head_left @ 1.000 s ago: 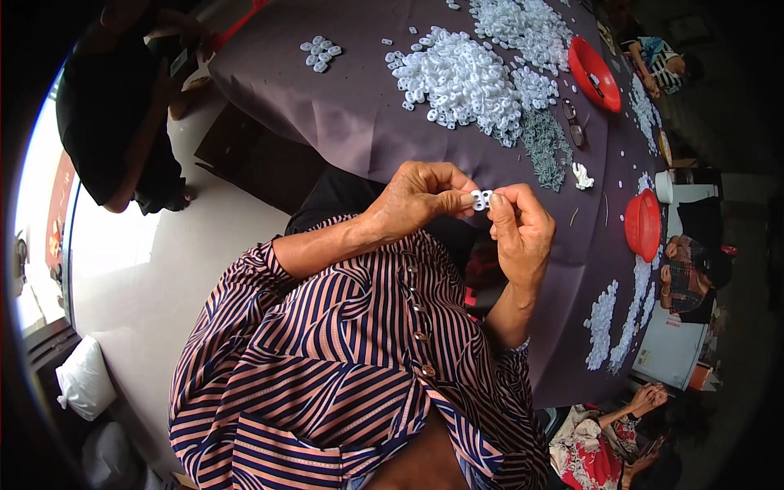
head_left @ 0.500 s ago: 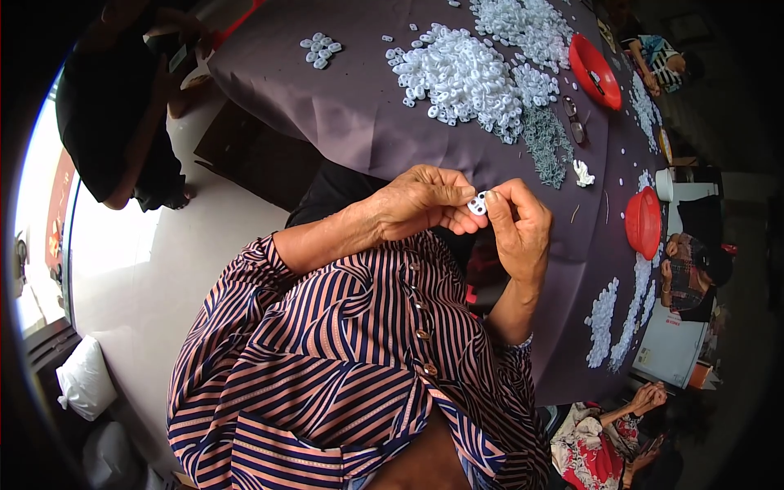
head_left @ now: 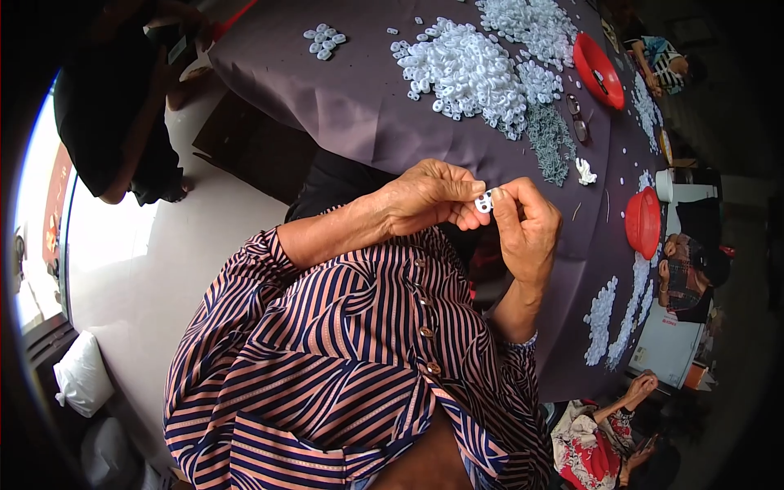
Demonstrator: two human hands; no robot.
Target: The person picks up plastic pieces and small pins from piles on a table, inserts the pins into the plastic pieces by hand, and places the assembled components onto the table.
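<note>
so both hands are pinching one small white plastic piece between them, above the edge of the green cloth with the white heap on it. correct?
Not quite: the cloth is dark purple-grey, not green, as the head view shows. The rest holds: the left hand and right hand pinch one small white piece between them, with the white heap beyond.

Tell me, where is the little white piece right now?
The little white piece is near the middle of the head view, pinched between the left hand and right hand, above the striped shirt and near the purple table.
</note>
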